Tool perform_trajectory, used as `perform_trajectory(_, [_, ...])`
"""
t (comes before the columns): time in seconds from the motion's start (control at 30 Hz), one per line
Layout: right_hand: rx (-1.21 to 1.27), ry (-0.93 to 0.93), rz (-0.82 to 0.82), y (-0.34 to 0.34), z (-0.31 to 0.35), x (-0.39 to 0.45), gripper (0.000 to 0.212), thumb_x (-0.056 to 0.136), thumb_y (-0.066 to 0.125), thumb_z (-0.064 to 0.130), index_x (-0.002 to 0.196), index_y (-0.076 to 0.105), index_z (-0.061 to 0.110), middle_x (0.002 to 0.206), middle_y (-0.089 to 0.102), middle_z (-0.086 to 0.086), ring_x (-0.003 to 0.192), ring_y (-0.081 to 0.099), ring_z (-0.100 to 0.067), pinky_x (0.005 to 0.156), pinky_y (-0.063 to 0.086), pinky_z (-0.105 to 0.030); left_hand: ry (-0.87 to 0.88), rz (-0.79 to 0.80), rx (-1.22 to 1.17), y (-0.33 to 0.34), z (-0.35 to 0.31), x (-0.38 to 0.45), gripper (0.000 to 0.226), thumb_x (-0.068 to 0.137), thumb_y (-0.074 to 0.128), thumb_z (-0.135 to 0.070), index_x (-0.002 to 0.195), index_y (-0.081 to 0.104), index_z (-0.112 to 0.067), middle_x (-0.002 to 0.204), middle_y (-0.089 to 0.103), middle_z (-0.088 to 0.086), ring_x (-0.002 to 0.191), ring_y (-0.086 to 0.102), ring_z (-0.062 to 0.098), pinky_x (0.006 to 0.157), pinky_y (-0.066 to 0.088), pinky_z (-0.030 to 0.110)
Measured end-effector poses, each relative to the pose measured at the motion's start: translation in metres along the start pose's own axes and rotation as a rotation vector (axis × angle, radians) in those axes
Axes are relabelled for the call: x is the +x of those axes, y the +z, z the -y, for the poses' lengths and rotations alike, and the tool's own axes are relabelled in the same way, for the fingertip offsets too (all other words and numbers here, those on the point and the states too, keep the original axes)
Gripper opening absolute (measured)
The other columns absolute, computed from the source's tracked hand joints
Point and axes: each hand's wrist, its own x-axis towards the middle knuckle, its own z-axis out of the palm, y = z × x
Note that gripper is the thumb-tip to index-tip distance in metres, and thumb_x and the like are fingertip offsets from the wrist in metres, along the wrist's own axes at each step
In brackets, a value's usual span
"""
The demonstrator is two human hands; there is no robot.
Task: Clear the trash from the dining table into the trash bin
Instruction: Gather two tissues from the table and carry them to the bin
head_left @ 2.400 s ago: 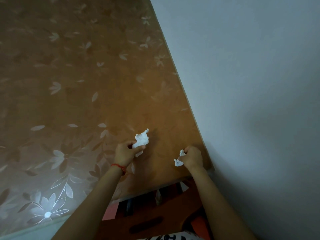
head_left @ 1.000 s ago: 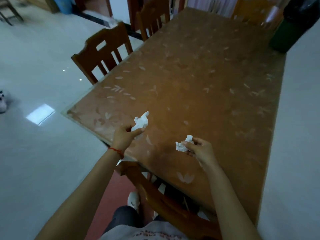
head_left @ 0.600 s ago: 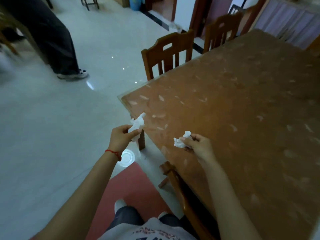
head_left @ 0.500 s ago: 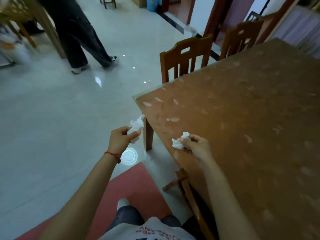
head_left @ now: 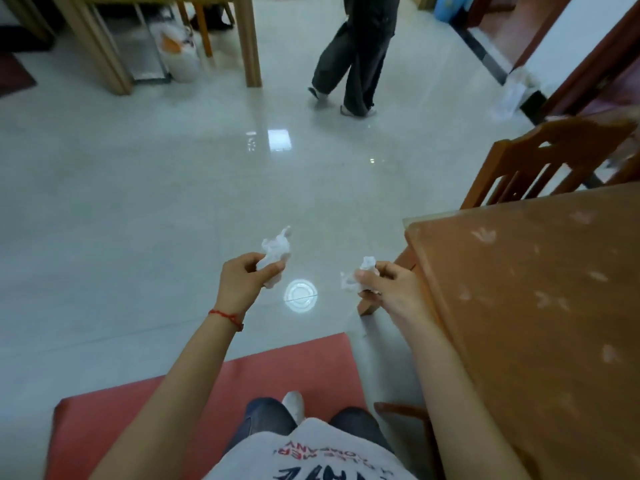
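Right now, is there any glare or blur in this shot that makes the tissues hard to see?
In the head view, the glossy floor throws glare: a round bright spot between the hands and a square one farther off. The tissue in the left hand is pale against that floor; the one in the right hand looks slightly soft. The chair at the right edge is smeared.

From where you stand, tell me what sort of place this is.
Probably a home dining room: a wooden dining table with a matching wooden chair beside it, glossy tiled floor, a red mat underfoot, and a doorway to another room.
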Motion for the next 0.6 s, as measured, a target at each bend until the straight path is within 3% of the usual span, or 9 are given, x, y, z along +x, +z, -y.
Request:
perform_trajectory(0.13, [-0.025, 0.003, 0.044, 0.032, 0.008, 0.025, 0.009, 0.074, 0.072, 0.003, 0.073, 0.064, 0.006, 0.066, 0.055, -0.001, 0.057, 0.062, -0.007, 0.053, 0.052, -0.017, -0.026, -0.065, -0.029, -0.024, 0.002, 0.023, 0.011, 0.072, 0.073, -0.015, 0.070, 0.068, -0.005, 0.073, 0.062, 0.015, 0.068, 0.054, 0.021, 0.069, 0.047, 0.039])
perform_trajectory(0.3, [-0.044, 0.018, 0.087, 0.059, 0.026, 0.069, 0.009, 0.073, 0.072, 0.003, 0.077, 0.065, 0.004, 0.069, 0.057, -0.005, 0.057, 0.063, -0.007, 0.054, 0.052, -0.017, -0.042, -0.108, -0.043, -0.034, 0.000, 0.058, 0.015, 0.073, 0.073, -0.015, 0.072, 0.068, -0.001, 0.073, 0.062, 0.017, 0.068, 0.053, 0.022, 0.067, 0.044, 0.038])
perform_trajectory(0.6, [-0.029, -0.036, 0.144, 0.080, 0.089, 0.180, 0.009, 0.072, 0.071, 0.004, 0.069, 0.066, 0.010, 0.049, 0.060, 0.011, 0.056, 0.064, -0.006, 0.056, 0.054, -0.019, -0.049, -0.132, -0.059, -0.013, -0.043, 0.168, 0.007, 0.073, 0.072, -0.010, 0.071, 0.067, -0.006, 0.067, 0.058, 0.009, 0.065, 0.051, 0.019, 0.060, 0.042, 0.029])
